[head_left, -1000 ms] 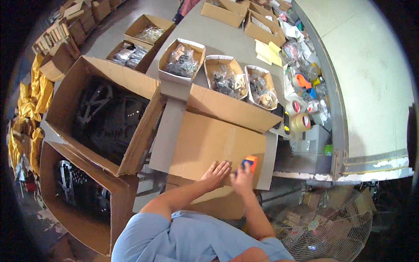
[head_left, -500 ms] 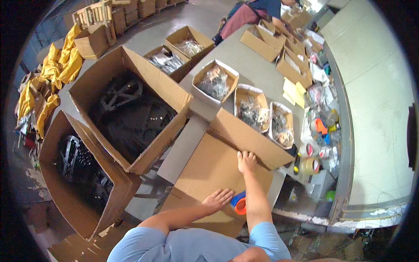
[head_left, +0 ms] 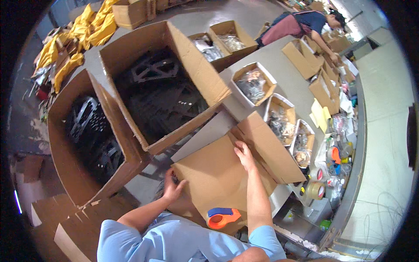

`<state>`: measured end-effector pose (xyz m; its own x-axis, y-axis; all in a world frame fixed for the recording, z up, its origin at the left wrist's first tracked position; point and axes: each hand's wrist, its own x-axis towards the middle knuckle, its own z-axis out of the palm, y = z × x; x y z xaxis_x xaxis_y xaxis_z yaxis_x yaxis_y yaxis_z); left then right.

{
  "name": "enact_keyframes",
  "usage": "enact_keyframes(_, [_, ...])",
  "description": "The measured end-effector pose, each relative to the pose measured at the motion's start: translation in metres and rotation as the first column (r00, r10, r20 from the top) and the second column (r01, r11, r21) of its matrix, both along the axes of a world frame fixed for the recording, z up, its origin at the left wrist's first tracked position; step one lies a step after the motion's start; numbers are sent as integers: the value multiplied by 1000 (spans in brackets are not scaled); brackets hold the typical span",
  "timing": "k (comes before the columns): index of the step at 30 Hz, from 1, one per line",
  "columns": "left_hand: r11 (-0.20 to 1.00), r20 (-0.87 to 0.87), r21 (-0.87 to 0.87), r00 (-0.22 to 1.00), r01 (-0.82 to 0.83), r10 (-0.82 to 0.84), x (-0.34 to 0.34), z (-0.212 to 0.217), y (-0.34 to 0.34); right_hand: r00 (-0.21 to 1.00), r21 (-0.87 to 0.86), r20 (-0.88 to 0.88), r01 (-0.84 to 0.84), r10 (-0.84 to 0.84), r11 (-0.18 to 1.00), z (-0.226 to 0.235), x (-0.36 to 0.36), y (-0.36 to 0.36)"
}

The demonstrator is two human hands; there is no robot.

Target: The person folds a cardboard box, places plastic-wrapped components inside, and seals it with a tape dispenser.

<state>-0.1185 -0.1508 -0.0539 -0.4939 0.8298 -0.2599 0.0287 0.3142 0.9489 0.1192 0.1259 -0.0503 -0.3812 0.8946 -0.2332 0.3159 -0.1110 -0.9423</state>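
In front of me lies a flattened cardboard box [head_left: 214, 174], with one long flap [head_left: 270, 150] standing up along its far right side. My left hand [head_left: 173, 187] is at its left edge, fingers curled over the border and thumb on the near side. My right hand [head_left: 245, 157] rests on the cardboard beside the raised flap's fold, fingers extended and thumb apart. A blue and orange tape dispenser [head_left: 222, 217] sits on the near part of the cardboard, close to my body, and neither hand touches it.
Two deep cartons, a large one [head_left: 198, 78] and a smaller one [head_left: 65, 144], hold black plastic parts on the left. Small white boxes [head_left: 257, 102] of bagged parts line the far side. Tape rolls [head_left: 315, 190] lie at right. Another person [head_left: 301, 26] leans over boxes at the back.
My left hand has moved left from the cardboard's middle to its edge. The tape dispenser now shows fully, nearer my body. The whole view has shifted and turned.
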Motion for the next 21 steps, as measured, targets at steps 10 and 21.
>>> enact_keyframes(10, [891,-351,-355,923,-284,154,32,-21,31,747,142,645,-325,162,935,2,-42,24])
enact_keyframes(21, [955,-137,-133,950,264,-281,-10,14,74,723,173,686,-275,85,946,102,-42,-81])
